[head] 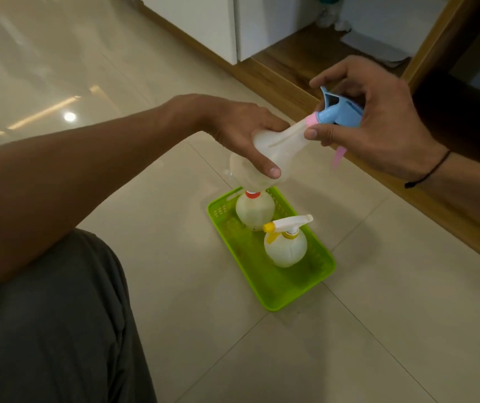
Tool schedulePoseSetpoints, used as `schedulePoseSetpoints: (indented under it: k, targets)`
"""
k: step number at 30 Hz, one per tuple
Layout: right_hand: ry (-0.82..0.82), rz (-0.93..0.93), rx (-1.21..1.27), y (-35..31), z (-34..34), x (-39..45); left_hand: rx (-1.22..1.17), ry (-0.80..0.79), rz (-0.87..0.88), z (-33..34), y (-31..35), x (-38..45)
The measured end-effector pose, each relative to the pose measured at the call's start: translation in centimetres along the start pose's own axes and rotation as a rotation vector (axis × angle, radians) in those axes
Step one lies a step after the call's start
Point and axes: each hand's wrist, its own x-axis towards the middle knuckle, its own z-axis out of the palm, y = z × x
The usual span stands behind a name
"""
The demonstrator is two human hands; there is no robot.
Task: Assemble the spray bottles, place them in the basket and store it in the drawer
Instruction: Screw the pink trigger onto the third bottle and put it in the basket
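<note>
My left hand (241, 132) grips the body of a translucent white bottle (279, 144), tilted on its side in the air above the basket. My right hand (378, 120) holds the blue spray head (339, 110) at the bottle's neck, where a pink collar (310, 121) meets it; a pink trigger (338, 158) hangs below. On the floor stands a green basket (296, 289) with two bottles upright in it: one with a yellow and white spray head (286, 242), and one with a red collar (254, 212), its top hidden behind the held bottle.
The basket sits on a glossy beige tiled floor (349, 330). A wooden ledge (291, 68) runs diagonally behind my hands, with white cabinet fronts (203, 21) beyond it. My knee in grey trousers (49, 330) fills the lower left.
</note>
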Motion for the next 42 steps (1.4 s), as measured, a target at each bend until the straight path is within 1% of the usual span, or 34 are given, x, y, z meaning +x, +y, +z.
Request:
schedulePoseSetpoints:
  k: [9, 13, 16, 21, 26, 31, 34, 36, 42]
  targets:
    - [-0.037, -0.125, -0.044, -2.0, -0.6, 0.9, 0.063, 0.034, 0.032, 0.6, 0.7, -2.3]
    - [-0.070, -0.172, -0.012, -2.9, -0.7, 0.5, 0.047, -0.018, 0.023, 0.7, 0.9, -3.1]
    - [-0.110, -0.198, 0.012, -3.8, 0.0, -0.1, 0.078, -0.034, 0.041, 1.5, 1.0, -3.3]
    - [-0.228, -0.216, 0.034, -4.4, 1.4, -0.8, 0.125, -0.143, -0.018, 2.0, 1.1, -3.9]
    - [-0.278, -0.272, 0.037, -5.6, 1.8, -0.6, 0.116, -0.167, -0.074, 1.8, 1.2, -4.5]
    - [-0.368, -0.294, 0.044, -6.2, 3.2, -1.2, 0.081, -0.150, -0.031, 2.9, -0.1, -4.8]
    - [-0.425, -0.280, 0.042, -5.8, 4.4, -2.0, 0.145, -0.093, 0.016, 3.0, -0.2, -4.7]
    - [-0.445, -0.279, 0.028, -5.3, 5.2, -2.6, 0.178, -0.056, 0.010, 3.2, -0.7, -4.6]
    - [-0.511, -0.300, -0.041, -4.5, 7.0, -3.6, 0.199, 0.016, 0.080, 4.5, -2.2, -3.9]
